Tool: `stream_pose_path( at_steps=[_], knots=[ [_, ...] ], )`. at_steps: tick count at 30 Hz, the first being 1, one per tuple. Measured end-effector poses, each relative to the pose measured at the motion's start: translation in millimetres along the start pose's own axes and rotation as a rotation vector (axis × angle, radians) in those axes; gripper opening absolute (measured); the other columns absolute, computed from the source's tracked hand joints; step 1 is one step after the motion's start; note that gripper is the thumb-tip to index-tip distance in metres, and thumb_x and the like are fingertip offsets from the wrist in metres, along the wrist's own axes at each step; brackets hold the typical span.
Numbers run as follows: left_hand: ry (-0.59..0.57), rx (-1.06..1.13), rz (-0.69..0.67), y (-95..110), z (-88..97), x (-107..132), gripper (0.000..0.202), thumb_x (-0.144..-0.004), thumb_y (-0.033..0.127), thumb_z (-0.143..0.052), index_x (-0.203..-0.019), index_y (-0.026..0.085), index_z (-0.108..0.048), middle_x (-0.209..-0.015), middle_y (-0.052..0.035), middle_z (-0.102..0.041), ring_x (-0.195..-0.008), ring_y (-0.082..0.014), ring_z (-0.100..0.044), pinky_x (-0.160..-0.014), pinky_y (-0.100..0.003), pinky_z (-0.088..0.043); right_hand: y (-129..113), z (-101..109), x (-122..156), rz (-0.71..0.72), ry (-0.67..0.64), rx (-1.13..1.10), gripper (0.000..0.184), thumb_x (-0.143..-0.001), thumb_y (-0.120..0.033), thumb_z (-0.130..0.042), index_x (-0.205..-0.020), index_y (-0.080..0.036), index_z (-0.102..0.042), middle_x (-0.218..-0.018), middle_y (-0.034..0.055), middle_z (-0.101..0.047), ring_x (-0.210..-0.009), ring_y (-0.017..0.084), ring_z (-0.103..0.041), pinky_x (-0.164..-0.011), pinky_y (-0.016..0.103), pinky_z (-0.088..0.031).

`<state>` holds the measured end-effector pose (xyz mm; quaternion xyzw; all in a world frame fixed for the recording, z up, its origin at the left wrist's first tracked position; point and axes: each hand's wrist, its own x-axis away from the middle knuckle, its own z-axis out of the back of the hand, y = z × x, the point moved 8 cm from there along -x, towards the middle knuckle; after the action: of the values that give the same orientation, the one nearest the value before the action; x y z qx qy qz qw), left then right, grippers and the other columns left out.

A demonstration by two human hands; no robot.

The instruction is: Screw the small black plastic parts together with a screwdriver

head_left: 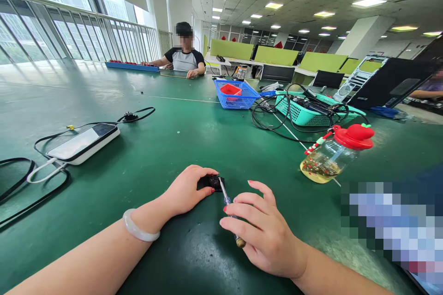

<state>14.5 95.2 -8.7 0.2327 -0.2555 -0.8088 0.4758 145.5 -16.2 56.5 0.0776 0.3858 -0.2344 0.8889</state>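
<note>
On the green tabletop point(166, 147), my left hand point(183, 192) pinches a small black part point(215, 183) between thumb and fingers; its exact kind is too small to tell. A white bangle circles that wrist. My right hand point(268, 233) loosely grips a screwdriver point(226, 200) by its translucent handle, with the index finger lifted away. The metal shaft slants up and to the left, and its tip meets the top of the black part. My right fingers cover part of the handle.
A bottle with a red lid point(325, 161) stands tilted in view at right. Behind it are a teal basket of cables point(294, 113) and a blue basket point(238, 101). A white device with a screen point(86, 143) lies left among black cords. Another person point(187, 57) sits across.
</note>
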Motion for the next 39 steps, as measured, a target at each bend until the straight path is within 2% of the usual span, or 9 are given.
stream_pose_path(
  at_steps=[6, 9, 12, 16, 22, 27, 31, 39],
  knots=[
    [-0.002, 0.018, 0.038, -2, 0.7, 1, 0.036, -0.078, 0.028, -0.067, -0.114, 0.026, -0.065, -0.113, -0.0033, -0.069, -0.109, -0.0227, -0.058, -0.099, -0.040, -0.044, -5, 16, -1, 0.042, 0.149, -0.005, 0.021, -0.081, -0.005, -0.054, -0.093, -0.018, -0.066, -0.089, 0.0029, -0.072, -0.082, 0.017, -0.060, -0.091, 0.040, -0.038],
    [0.009, 0.008, 0.049, -2, 2.2, 2, 0.039, -0.078, 0.027, -0.067, -0.117, 0.026, -0.063, -0.114, -0.0042, -0.068, -0.109, -0.0229, -0.057, -0.100, -0.040, -0.044, -14, 12, -1, 0.130, 0.115, -0.054, 0.019, -0.082, -0.008, -0.055, -0.097, -0.016, -0.063, -0.087, 0.0041, -0.072, -0.078, 0.017, -0.060, -0.079, 0.036, -0.043],
    [0.018, -0.029, 0.016, 4, 1.4, 4, 0.042, -0.076, 0.026, -0.068, -0.118, 0.026, -0.063, -0.114, -0.0043, -0.067, -0.111, -0.0237, -0.056, -0.101, -0.041, -0.043, -18, 6, -3, 0.145, 0.075, -0.101, 0.019, -0.084, -0.010, -0.055, -0.101, -0.017, -0.060, -0.086, 0.0041, -0.071, -0.075, 0.017, -0.060, -0.072, 0.033, -0.045],
    [0.018, -0.104, -0.027, 9, -2.5, 4, 0.040, -0.076, 0.027, -0.066, -0.116, 0.026, -0.064, -0.113, -0.0053, -0.066, -0.112, -0.0250, -0.054, -0.102, -0.043, -0.042, -2, 5, -6, -0.017, 0.162, -0.166, 0.019, -0.084, -0.009, -0.054, -0.099, -0.020, -0.057, -0.083, 0.0032, -0.067, -0.073, 0.015, -0.059, -0.070, 0.031, -0.048],
    [0.017, -0.120, -0.049, 10, -3.2, 5, 0.039, -0.078, 0.030, -0.065, -0.116, 0.027, -0.063, -0.113, -0.0054, -0.065, -0.112, -0.0254, -0.054, -0.101, -0.043, -0.043, 46, 4, 2, -0.386, 0.308, -0.241, 0.006, -0.090, -0.018, -0.053, -0.087, -0.021, -0.056, -0.078, 0.0011, -0.061, -0.068, 0.013, -0.059, -0.063, 0.024, -0.050],
    [0.017, -0.141, -0.063, 10, -2.9, 6, 0.040, -0.076, 0.031, -0.066, -0.116, 0.027, -0.063, -0.111, -0.0051, -0.066, -0.110, -0.0256, -0.055, -0.100, -0.043, -0.044, 70, -3, 12, -0.556, 0.359, -0.281, 0.011, -0.092, -0.028, -0.053, -0.085, -0.020, -0.057, -0.074, 0.0001, -0.059, -0.065, 0.013, -0.058, -0.062, 0.023, -0.050],
    [0.017, -0.147, -0.073, 10, -3.4, 5, 0.041, -0.076, 0.031, -0.066, -0.117, 0.027, -0.063, -0.111, -0.0051, -0.066, -0.109, -0.0259, -0.055, -0.099, -0.043, -0.044, 75, -6, 16, -0.605, 0.358, -0.289, 0.013, -0.092, -0.031, -0.054, -0.086, -0.020, -0.057, -0.076, 0.0011, -0.060, -0.067, 0.014, -0.059, -0.063, 0.024, -0.051],
    [0.037, -0.192, -0.066, 14, -3.9, 8, 0.045, -0.080, 0.031, -0.062, -0.124, 0.026, -0.056, -0.118, -0.0069, -0.064, -0.115, -0.0265, -0.053, -0.103, -0.045, -0.042, 71, -7, 12, -0.584, 0.315, -0.272, 0.013, -0.091, -0.031, -0.054, -0.086, -0.020, -0.056, -0.079, 0.0017, -0.063, -0.068, 0.013, -0.060, -0.065, 0.024, -0.051]
  ],
)
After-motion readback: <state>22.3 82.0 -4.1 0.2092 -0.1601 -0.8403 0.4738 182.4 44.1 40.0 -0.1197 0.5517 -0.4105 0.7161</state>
